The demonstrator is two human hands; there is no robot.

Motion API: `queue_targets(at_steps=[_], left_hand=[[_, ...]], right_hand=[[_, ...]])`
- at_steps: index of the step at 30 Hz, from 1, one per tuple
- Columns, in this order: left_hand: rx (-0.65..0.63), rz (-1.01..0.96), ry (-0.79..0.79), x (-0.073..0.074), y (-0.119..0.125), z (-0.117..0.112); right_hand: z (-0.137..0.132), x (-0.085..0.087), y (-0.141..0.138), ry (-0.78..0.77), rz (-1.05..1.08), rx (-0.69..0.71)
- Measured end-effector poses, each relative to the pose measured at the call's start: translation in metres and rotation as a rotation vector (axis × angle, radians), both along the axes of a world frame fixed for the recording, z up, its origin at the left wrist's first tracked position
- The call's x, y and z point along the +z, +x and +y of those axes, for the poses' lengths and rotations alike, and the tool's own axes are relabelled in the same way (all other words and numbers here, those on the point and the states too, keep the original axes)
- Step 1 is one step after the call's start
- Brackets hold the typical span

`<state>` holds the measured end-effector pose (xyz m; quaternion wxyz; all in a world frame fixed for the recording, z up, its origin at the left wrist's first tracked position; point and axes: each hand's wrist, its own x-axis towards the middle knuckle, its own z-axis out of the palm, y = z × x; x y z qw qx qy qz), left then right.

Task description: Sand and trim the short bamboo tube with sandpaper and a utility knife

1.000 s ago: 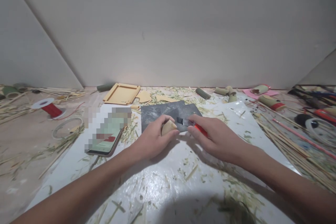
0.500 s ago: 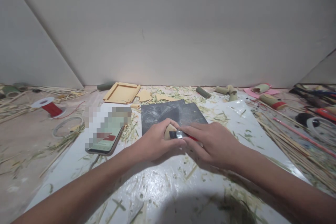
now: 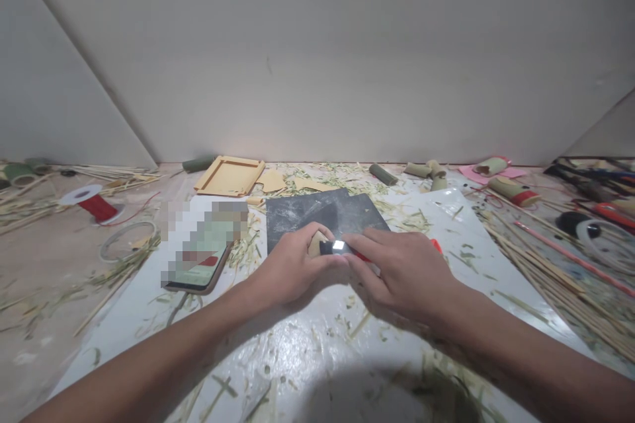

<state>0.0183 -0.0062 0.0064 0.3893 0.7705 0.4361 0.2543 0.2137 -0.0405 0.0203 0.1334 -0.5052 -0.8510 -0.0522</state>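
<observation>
My left hand [image 3: 292, 264] is wrapped round a short pale bamboo piece [image 3: 315, 244], most of which the fingers cover. In my right hand [image 3: 404, 271] is a utility knife [image 3: 338, 247] with a red handle, a shiny metal collar and a dark blade. The blade lies against the bamboo piece, and my left thumb is by the knife's collar. Red from the handle shows behind the right hand. Just beyond both hands lie dark sandpaper sheets [image 3: 327, 208] on a white board [image 3: 297, 350] strewn with shavings.
A phone [image 3: 208, 258] with a cable lies left, near a red thread spool [image 3: 99, 205]. Behind stands a square wooden frame [image 3: 231, 176]. Bamboo tubes [image 3: 383, 174] lie along the wall; thin sticks [image 3: 560, 284] and a clear tape roll [image 3: 602, 244] are at right.
My right hand has turned slightly, so the knife's collar now catches bright light and red handle shows behind the hand. The left hand keeps its hold on the bamboo piece.
</observation>
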Motion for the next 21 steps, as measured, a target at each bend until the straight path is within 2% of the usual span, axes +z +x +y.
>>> queue_targets(at_steps=[3,5,10,13,21], left_hand=[[0.044,0.018,-0.009,0.001,0.001,0.000],[0.062,0.018,-0.017,0.002,0.002,0.000],[0.037,-0.044,-0.089,-0.001,0.001,0.002],[-0.007,-0.073,-0.116,-0.003,0.000,0.003],[-0.045,-0.029,-0.064,-0.005,-0.001,0.002]], right_hand=[[0.006,0.001,0.005,0.035,0.048,-0.126],[0.010,0.001,0.009,0.033,0.080,-0.160],[0.009,0.000,0.007,-0.098,0.092,-0.004],[0.005,-0.001,0.003,-0.121,0.054,0.077],[0.001,-0.002,0.002,-0.083,-0.011,0.084]])
